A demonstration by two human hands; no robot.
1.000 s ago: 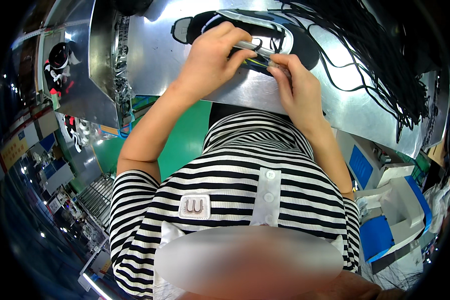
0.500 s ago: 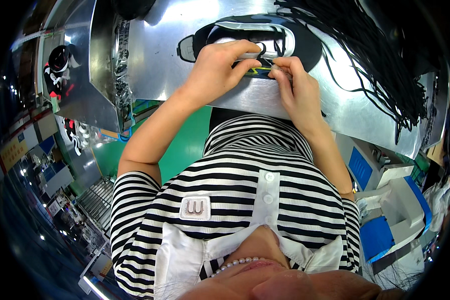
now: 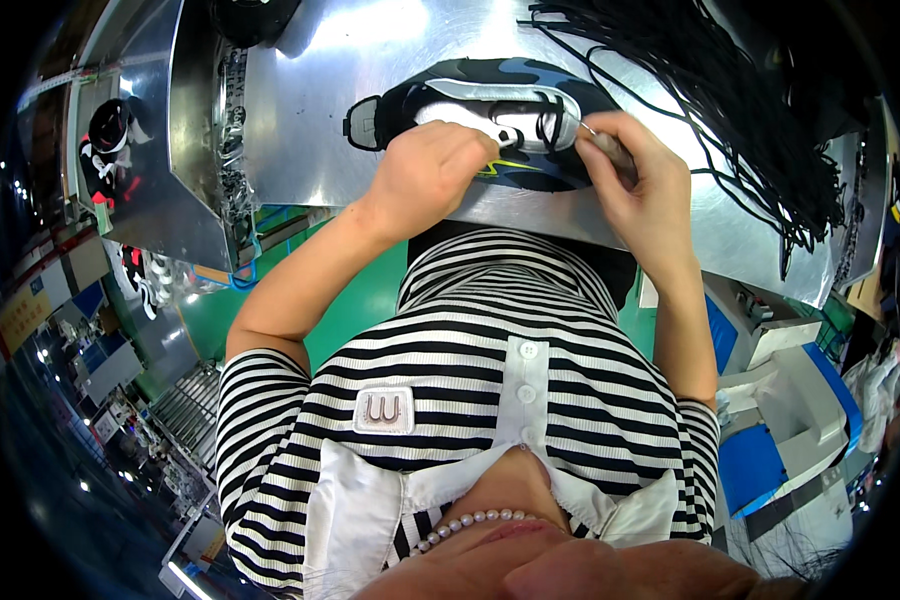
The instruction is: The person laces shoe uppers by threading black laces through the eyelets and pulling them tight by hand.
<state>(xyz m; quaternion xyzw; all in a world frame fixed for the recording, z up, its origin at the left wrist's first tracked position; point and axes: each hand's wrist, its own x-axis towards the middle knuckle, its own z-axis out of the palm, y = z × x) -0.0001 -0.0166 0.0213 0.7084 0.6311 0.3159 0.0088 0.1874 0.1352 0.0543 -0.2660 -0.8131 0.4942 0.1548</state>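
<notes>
A flat black, white and blue-grey shoe upper (image 3: 530, 75) with a yellow-green mark lies sideways on the metal table. A black lace (image 3: 548, 122) runs through its eyelet area. My left hand (image 3: 432, 170) is closed at the near side of the opening, fingertips pinching the upper's edge by the eyelets; the exact grip is partly hidden. Beyond the toe end, my right hand (image 3: 642, 175) grips a small hand tool (image 3: 615, 155) with a light brownish handle. Its thin metal tip points toward the toe of the upper.
A large bundle of black laces (image 3: 740, 110) spreads over the right side of the metal table (image 3: 320, 110). Some strands reach toward the upper. A dark object (image 3: 255, 18) sits at the far left. A grey and blue machine (image 3: 785, 410) stands at my lower right.
My right hand has moved right, away from the eyelets, and the tool's tip now shows. My left hand has curled more closed and come slightly nearer. The upper sits lower in the view.
</notes>
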